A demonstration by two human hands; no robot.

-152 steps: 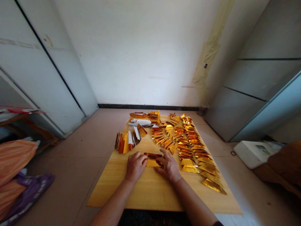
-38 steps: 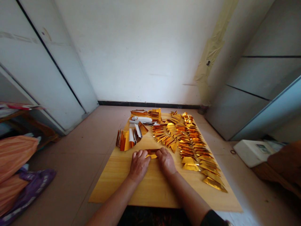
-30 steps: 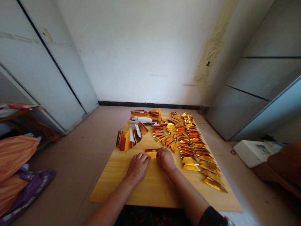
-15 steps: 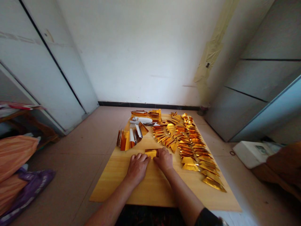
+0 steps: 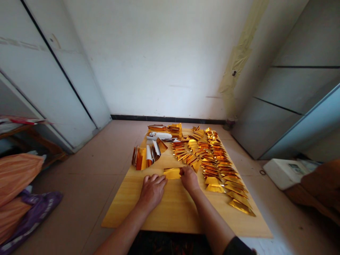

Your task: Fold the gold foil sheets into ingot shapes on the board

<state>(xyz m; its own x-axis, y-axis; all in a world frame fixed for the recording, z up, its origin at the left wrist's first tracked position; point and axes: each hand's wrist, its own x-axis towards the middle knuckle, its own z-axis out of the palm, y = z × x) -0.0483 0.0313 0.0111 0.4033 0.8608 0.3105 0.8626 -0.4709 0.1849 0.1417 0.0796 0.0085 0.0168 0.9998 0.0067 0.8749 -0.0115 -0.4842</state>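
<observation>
A folded strip of gold foil paper [image 5: 172, 173] lies flat on the wooden board in front of me, its darker folded edge along the far side. My right hand [image 5: 189, 180] pinches the strip's right end between thumb and fingers. At the near left corner rests my left hand [image 5: 153, 191], palm down with its fingers stretched forward and fingertips touching the paper's edge. Whether the left thumb presses on the paper is hidden. Right of my hands, folded gold paper pieces [image 5: 214, 185] lie overlapping in long rows.
Bundles of gold paper sheets [image 5: 142, 158] stand at the board's left edge. Behind them lie a white object [image 5: 162, 135] and more gold sheets [image 5: 175, 128]. The wooden board [image 5: 124, 212] ends close to my body. A white box [image 5: 283, 173] sits on the right.
My hands have drawn apart: the left slid slightly left and nearer me, the right moved right along the strip. More of the gold paper shows between them.
</observation>
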